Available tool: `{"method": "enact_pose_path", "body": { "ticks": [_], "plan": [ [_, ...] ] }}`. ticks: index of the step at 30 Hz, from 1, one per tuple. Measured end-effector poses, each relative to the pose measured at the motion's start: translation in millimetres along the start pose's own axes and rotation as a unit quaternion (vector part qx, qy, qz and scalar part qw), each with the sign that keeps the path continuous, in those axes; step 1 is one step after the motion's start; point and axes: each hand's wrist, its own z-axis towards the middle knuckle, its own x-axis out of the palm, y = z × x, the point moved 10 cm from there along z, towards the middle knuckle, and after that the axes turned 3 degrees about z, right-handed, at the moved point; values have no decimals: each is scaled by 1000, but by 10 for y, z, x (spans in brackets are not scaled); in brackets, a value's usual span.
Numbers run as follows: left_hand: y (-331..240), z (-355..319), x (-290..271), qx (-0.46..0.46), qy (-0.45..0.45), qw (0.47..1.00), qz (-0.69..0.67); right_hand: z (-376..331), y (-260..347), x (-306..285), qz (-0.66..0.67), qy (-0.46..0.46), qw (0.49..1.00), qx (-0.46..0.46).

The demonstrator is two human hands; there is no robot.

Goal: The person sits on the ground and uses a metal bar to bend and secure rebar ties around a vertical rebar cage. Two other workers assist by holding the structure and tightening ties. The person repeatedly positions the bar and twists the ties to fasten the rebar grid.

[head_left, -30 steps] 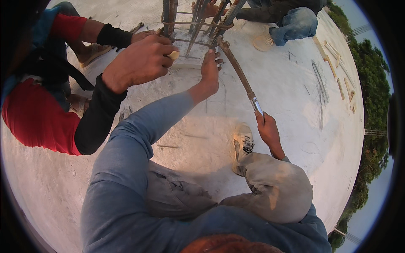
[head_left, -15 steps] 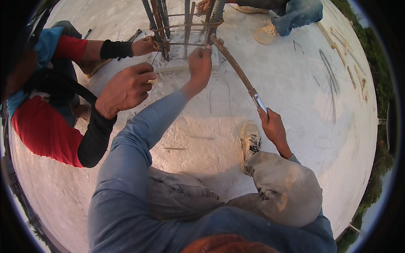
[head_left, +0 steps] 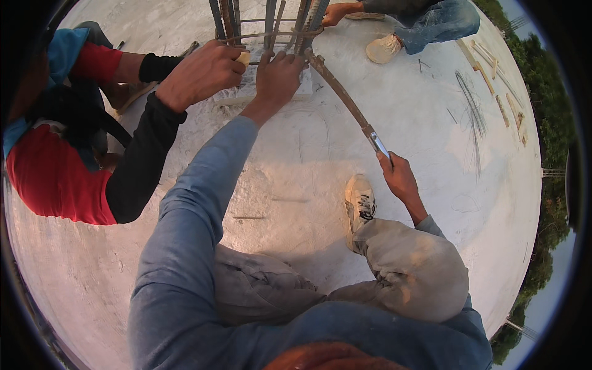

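A cage of upright rebar point(head_left: 269, 24) stands on the concrete, with thin steel stirrups point(head_left: 259, 36) around it. My left hand point(head_left: 277, 77) reaches to its near side, fingers curled at the lower stirrup, which they partly hide. My right hand point(head_left: 401, 179) is closed on the handle of a rebar bender point(head_left: 345, 98), a long rusty bar with a silver section by the grip. The bender slants up left; its notched tip is by the cage's near right corner. Close left of my left hand, a co-worker's hand point(head_left: 206, 71) holds a small yellowish piece point(head_left: 244, 58).
Another co-worker's hand point(head_left: 336, 13) touches the cage's right side, with a shoe point(head_left: 383, 48) behind. Wooden strips point(head_left: 493, 68) and thin wires point(head_left: 473, 120) lie at the right. A short rod point(head_left: 248, 217) lies before my shoe point(head_left: 359, 206).
My left hand has shifted left along the cage, away from its near right corner. The left co-worker's near hand has moved up to the cage with the yellowish piece. My right hand keeps its grip.
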Motion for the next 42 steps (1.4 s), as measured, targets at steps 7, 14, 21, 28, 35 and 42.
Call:
{"method": "enact_pose_path", "body": {
  "ticks": [7, 14, 21, 28, 35, 42],
  "plan": [
    [16, 24, 20, 21, 44, 999, -19, 75, -98, -55, -24, 17, 1000, -10],
    [93, 89, 11, -9, 60, 998, -25, -62, 1, 124, 39, 25, 999, 14],
    [161, 50, 173, -69, 49, 991, -101, -118, 103, 109, 26, 36, 997, 57],
    [154, -2, -21, -64, -6, 986, -152, -133, 162, 96, 31, 59, 996, 57],
    [-503, 26, 70, -389, -6, 791, -472, -124, 173, 88, -11, 37, 997, 63],
    [-1909, -825, 382, -582, 223, 389, -678, -129, 65, 132, -21, 9, 997, 77]
  ]
}}
